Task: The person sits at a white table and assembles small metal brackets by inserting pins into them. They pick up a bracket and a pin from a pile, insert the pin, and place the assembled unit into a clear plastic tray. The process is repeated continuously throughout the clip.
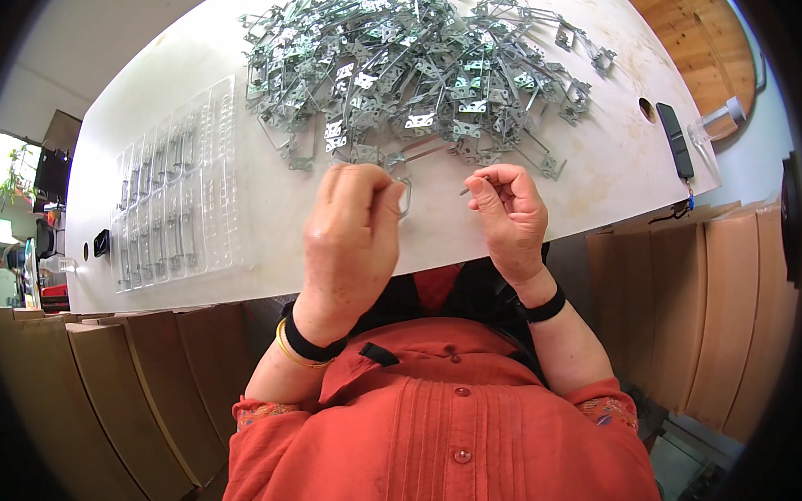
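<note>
Both of my hands are raised over the near part of the white table. My left hand is closed, and a bent metal wire piece sticks out beside its thumb and fingertips. Right of it, my right hand pinches a small thin metal piece, only its tip showing between thumb and fingers. The hands are apart from each other. Just beyond them lies a large tangled heap of grey metal brackets with rods. The fingers of my left hand partly cover the heap's near edge.
On the left of the table lies a clear plastic tray, its compartments partly filled with metal rod pieces. A black bar-shaped object and a clear cylinder are at the right edge. Cardboard boxes stand on both sides of me.
</note>
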Action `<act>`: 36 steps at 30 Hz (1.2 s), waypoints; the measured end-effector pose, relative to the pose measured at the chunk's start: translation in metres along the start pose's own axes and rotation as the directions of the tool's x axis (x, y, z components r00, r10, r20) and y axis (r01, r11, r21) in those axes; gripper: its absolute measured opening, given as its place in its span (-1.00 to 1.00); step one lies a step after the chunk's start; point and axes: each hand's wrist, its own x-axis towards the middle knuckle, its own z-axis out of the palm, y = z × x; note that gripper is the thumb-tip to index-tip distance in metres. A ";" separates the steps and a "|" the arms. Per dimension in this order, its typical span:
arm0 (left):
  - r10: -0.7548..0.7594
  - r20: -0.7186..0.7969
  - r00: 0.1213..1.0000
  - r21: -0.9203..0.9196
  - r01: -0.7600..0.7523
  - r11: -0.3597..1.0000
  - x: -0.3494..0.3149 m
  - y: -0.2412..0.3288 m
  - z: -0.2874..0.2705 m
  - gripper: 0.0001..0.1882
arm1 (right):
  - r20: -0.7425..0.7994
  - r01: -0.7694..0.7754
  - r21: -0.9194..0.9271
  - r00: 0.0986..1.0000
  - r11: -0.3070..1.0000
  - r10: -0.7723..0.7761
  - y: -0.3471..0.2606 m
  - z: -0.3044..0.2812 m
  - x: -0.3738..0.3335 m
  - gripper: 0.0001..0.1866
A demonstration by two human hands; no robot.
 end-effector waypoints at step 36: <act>-0.311 0.165 0.936 -0.107 0.330 0.938 -0.053 -0.046 -0.012 -0.66 | 0.072 -0.033 -0.089 0.997 0.995 0.040 -0.005 0.006 0.003 -0.86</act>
